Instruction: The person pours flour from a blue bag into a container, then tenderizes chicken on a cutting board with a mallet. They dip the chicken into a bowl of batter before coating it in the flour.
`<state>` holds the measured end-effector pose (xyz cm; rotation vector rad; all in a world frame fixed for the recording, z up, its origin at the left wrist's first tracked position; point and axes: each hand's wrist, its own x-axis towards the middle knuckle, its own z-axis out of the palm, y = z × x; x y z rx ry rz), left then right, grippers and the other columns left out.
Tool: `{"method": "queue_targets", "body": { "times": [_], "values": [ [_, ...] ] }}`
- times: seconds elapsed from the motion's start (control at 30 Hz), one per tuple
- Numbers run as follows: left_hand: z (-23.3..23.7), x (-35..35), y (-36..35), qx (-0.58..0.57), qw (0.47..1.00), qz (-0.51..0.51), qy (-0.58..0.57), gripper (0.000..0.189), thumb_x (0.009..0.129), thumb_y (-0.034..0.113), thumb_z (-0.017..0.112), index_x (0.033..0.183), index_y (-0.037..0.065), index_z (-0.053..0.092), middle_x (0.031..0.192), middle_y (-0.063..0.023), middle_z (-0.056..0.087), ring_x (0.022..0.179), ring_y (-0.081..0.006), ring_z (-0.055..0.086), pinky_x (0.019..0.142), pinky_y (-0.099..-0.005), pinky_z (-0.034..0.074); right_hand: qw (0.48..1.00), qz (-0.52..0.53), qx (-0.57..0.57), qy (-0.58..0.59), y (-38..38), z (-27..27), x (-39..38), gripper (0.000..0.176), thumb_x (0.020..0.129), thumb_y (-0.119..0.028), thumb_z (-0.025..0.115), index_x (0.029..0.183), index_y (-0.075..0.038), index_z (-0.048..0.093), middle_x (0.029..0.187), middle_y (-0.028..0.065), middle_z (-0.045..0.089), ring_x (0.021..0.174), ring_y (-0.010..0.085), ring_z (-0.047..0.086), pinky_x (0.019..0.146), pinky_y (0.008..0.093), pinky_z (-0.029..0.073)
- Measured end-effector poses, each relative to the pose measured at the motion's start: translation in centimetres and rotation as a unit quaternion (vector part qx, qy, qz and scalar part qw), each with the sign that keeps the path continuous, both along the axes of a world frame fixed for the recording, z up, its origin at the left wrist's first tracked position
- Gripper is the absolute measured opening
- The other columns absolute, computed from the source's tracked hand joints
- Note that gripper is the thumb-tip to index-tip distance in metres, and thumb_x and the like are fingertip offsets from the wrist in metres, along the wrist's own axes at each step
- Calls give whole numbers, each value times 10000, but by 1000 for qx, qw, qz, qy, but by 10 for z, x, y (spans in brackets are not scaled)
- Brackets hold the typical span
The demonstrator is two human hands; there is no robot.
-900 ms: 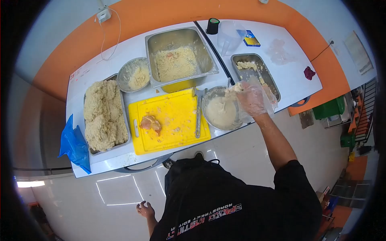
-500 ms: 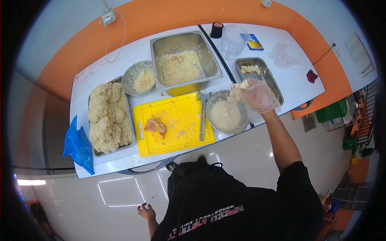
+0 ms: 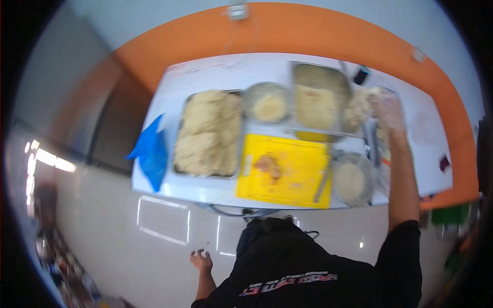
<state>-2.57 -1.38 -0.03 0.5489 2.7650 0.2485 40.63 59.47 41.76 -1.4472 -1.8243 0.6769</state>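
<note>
My right hand (image 3: 389, 109), in a clear plastic glove, is closed on a pale, lumpy batter-coated piece of meat (image 3: 363, 100). It is raised beside the right side of the deep steel pan (image 3: 302, 127), which holds pale crumbs. Below it stands a metal bowl of white batter (image 3: 351, 179). My left hand (image 3: 201, 260) hangs low in front of the table, bare, its fingers apart and nothing in them. A raw piece of meat (image 3: 268, 167) lies on the yellow cutting board (image 3: 295, 196). Motion blurs the view.
A knife (image 3: 322, 186) lies along the board's right side. Left of it are a tray heaped with pale crumbs (image 3: 205, 133), a small bowl of crumbs (image 3: 269, 107) and a blue plastic bag (image 3: 152, 154). A dark cup (image 3: 362, 75) stands at the back right.
My right hand has moved away from above the batter bowl toward the deep pan's right side, still holding the coated piece. The camera view has swung, shifting the table rightward. My left hand still hangs.
</note>
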Motion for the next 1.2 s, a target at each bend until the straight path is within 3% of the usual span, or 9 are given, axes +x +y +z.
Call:
{"method": "queue_targets", "body": {
  "times": [0.17, 0.23, 0.27, 0.37, 0.53, 0.57, 0.8, 0.93, 1.2],
  "values": [
    [20, -49, 21, 89, 986, 69, 125, 342, 841, 197, 740, 1158, 120, 639, 1335, -231, 468, 1243, -422, 432, 1048, -523, 374, 991, -50, -91, 84, 30, -25, -66, 260, 911, -249, 579, 1064, -67, 683, 1058, 107, 684, 981, 245, 635, 818, 376, 512],
    [35, -84, 38, 162, 971, 76, 158, 309, 857, 132, 713, 1147, 61, 631, 1246, -224, 537, 1170, -399, 495, 1029, -496, 389, 990, 82, -2, -118, 115, -149, -9, 244, 926, -194, 533, 1088, -91, 683, 1096, 129, 673, 1076, 282, 599, 934, 412, 466],
    [49, -100, 48, 198, 960, 65, 188, 303, 859, 117, 708, 1141, 40, 631, 1201, -214, 567, 1140, -390, 515, 1019, -488, 396, 885, 264, 234, -304, 137, -195, 27, 274, 918, -179, 504, 1113, -115, 686, 1127, 134, 662, 1104, 313, 575, 1008, 450, 410],
    [74, -163, 82, 282, 925, 15, 253, 311, 894, 132, 677, 1178, 12, 636, 1173, -186, 625, 1137, -365, 534, 1011, -473, 413, 761, 281, 98, -576, 128, -216, 17, 394, 889, -175, 506, 1243, -172, 679, 1244, 157, 653, 1143, 285, 577, 1011, 419, 423],
    [178, -235, 170, 307, 900, -34, 307, 414, 972, 304, 598, 1268, 14, 587, 1287, -210, 586, 1231, -394, 494, 1060, -513, 370, 855, 116, -17, -505, 69, -107, -31, 371, 1001, -261, 457, 1280, -103, 644, 1295, 161, 629, 1177, 291, 565, 991, 387, 464],
    [199, -247, 189, 323, 887, -61, 325, 440, 976, 319, 597, 1292, 14, 569, 1305, -214, 574, 1243, -401, 486, 1067, -519, 362, 971, 53, -70, -224, 55, -91, -35, 312, 990, -256, 453, 1074, -34, 655, 1045, 210, 662, 1005, 338, 634, 839, 432, 531],
    [266, -295, 287, 248, 916, -111, 294, 745, 851, 460, 752, 1421, 56, 493, 1395, -179, 546, 1306, -366, 487, 1094, -456, 376, 951, -26, -184, 246, 43, -108, -10, 477, 1058, -426, 429, 1387, -97, 531, 1309, 52, 590, 1116, 154, 593, 912, 355, 514],
    [250, -329, 297, 168, 927, -122, 312, 363, 865, 456, 712, 1128, 206, 715, 1159, -16, 700, 1211, -237, 566, 1024, -661, 263, 909, -13, -205, 362, 29, -99, -14, 481, 1059, -424, 435, 1395, -89, 509, 1322, 57, 588, 1120, 178, 599, 891, 344, 496],
    [297, -258, 325, 308, 911, -167, 219, 295, 866, 291, 712, 1135, 172, 702, 1140, -44, 695, 1169, -245, 573, 1067, -586, 244, 908, -91, -201, 356, 3, -86, -10, 464, 1037, -405, 485, 1377, -91, 527, 1266, 32, 593, 1093, 187, 589, 853, 345, 461]
  ]
}}
